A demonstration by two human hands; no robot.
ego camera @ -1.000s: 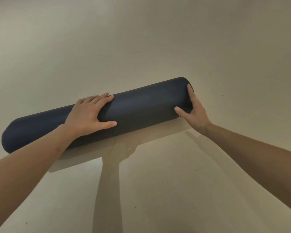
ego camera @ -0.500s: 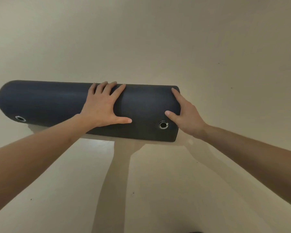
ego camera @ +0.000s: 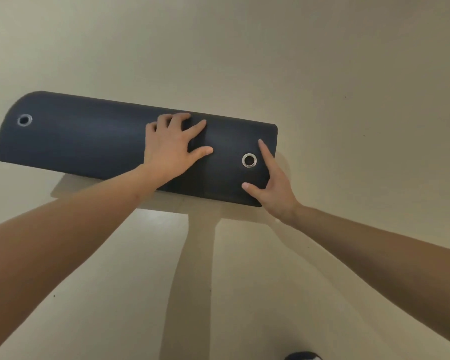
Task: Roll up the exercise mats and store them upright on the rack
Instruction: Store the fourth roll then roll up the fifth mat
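Observation:
A dark navy exercise mat (ego camera: 89,141), rolled into a thick cylinder, lies across the pale floor. Two metal eyelets show on its outer flap, one near the left end (ego camera: 24,120) and one near the right end (ego camera: 249,160). My left hand (ego camera: 172,146) lies flat on top of the roll, right of its middle, fingers spread. At the roll's right end my right hand (ego camera: 273,185) touches it with straight fingers, thumb on the near side just below the right eyelet. No rack is in view.
Plain beige floor (ego camera: 348,74) surrounds the mat on all sides. A dark shoe tip (ego camera: 303,355) shows at the bottom edge. Shadows of my arms fall on the floor in front of the roll.
The roll has turned away from me, bringing both eyelets up onto its upper face. It looks larger and closer in view. Both hands stay on it in much the same places.

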